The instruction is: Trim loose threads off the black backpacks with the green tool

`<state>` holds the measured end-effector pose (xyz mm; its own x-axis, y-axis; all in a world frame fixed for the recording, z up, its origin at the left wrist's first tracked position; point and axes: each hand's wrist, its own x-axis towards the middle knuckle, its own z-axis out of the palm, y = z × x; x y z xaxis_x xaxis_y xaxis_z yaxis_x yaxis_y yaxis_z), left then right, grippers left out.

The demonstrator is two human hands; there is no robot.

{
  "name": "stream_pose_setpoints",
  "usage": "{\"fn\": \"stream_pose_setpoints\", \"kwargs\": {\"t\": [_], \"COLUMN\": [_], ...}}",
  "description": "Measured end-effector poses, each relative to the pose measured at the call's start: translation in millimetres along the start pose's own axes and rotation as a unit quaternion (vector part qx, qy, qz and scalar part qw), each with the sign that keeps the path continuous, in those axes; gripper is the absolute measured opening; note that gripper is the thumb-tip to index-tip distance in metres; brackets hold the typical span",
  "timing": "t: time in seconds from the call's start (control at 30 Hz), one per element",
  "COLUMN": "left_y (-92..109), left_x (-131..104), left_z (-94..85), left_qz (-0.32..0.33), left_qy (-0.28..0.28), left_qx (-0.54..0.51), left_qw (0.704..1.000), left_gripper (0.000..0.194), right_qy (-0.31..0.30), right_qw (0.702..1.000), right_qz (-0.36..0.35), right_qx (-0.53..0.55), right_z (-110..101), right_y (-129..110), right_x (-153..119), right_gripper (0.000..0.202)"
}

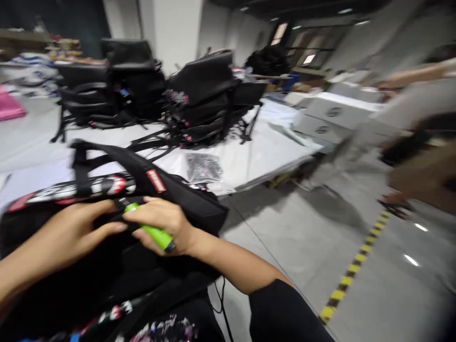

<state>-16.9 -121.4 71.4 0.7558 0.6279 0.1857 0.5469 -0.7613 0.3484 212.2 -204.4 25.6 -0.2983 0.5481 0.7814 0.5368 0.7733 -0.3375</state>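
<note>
A black bag (192, 205) with a red label and printed straps lies across the near edge of the white table. My right hand (166, 221) is wrapped round a bright green tool (156, 235), its tip pointing up and left against the bag's black material. Just left of that tip, my left hand (83, 225) pinches a piece of the black material between thumb and fingers. The tool's tip is partly blurred.
Stacked black bags (203, 90) stand on the white table (249, 156), near a clear plastic packet (204, 167). Grey boxes (331, 111) are at the right, beside a blurred person (420, 104). Yellow-black tape (351, 273) runs along the floor. A black cable hangs below the bag.
</note>
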Motion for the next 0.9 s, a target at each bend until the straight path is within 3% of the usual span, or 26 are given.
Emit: {"fn": "stream_pose_setpoints", "kwargs": {"t": [0.1,0.17,0.23,0.3,0.37,0.43,0.47,0.53,0.6,0.67,0.77,0.9], "left_y": [5.0,-11.5,-26.7,-35.4,-41.5,-49.1,-53.7,-62.8,-69.8,-73.3,-73.0,-69.5], "left_x": [24.2,30.3,25.7,18.2,15.9,22.6,29.1,45.3,60.6,70.3,71.3,58.5], "left_z": [46.7,77.1,95.0,98.5,92.7,85.2,82.6,80.6,82.0,85.3,92.3,103.7], "left_qz": [-0.016,-0.054,-0.077,-0.071,-0.063,-0.072,-0.086,-0.120,-0.155,-0.176,-0.173,-0.121], "left_qy": [-0.112,-0.133,-0.134,-0.073,0.034,0.098,0.086,0.004,-0.087,-0.134,-0.128,-0.071], "left_qx": [0.080,0.089,0.073,0.065,0.084,0.111,0.115,0.104,0.102,0.131,0.182,0.209], "left_qw": [0.990,0.986,0.985,0.993,0.994,0.986,0.986,0.987,0.979,0.966,0.959,0.968], "left_gripper": [0.027,0.039,0.042,0.034,0.032,0.048,0.064,0.091,0.096,0.094,0.088,0.085], "right_qy": [0.008,-0.013,-0.034,-0.048,-0.051,-0.047,-0.046,-0.052,-0.060,-0.050,-0.029,-0.045], "right_qw": [0.999,0.997,0.995,0.993,0.993,0.995,0.996,0.994,0.990,0.989,0.994,0.995], "right_qz": [0.046,0.073,0.092,0.103,0.101,0.085,0.078,0.077,0.093,0.107,0.098,0.093], "right_qx": [-0.007,0.014,0.027,0.023,0.018,0.005,-0.008,-0.051,-0.088,-0.091,-0.046,0.010], "right_z": [25.1,40.2,46.0,45.3,47.5,58.6,67.3,86.5,101.7,107.3,98.9,84.9], "right_y": [37.6,60.6,73.6,77.0,76.9,79.3,82.3,89.6,94.4,92.5,77.6,60.3], "right_x": [-37.0,-59.1,-74.3,-80.5,-78.0,-70.1,-65.5,-57.3,-53.2,-55.0,-67.9,-91.3], "right_gripper": [0.038,0.045,0.052,0.057,0.060,0.057,0.053,0.043,0.035,0.029,0.030,0.040]}}
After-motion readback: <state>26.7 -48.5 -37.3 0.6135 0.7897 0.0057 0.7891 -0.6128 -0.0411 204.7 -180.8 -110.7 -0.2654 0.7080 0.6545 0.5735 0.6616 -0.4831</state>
